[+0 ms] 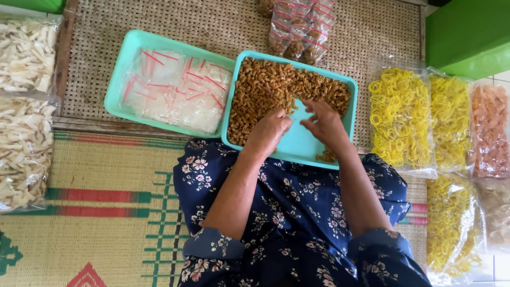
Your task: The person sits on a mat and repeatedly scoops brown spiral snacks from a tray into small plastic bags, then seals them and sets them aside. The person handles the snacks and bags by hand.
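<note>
A teal tray [311, 151] rests on my lap and holds a heap of small brown curled snacks [265, 87]. My left hand [270, 130] lies curled on the snacks at the tray's near left, fingers closed over some pieces. My right hand [324, 121] hovers over the bare teal bottom of the tray, its fingers bent and pinched near the heap. Whether it holds pieces is hard to tell. A few stray snacks [326, 156] lie by my right wrist.
A second teal tray [119, 79] to the left holds several empty clear bags with red strips. Filled snack bags [300, 26] lie behind. Large bags of white chips [24, 106] sit left; yellow rings [401, 114] and orange crackers [489, 130] sit right, all on woven mats.
</note>
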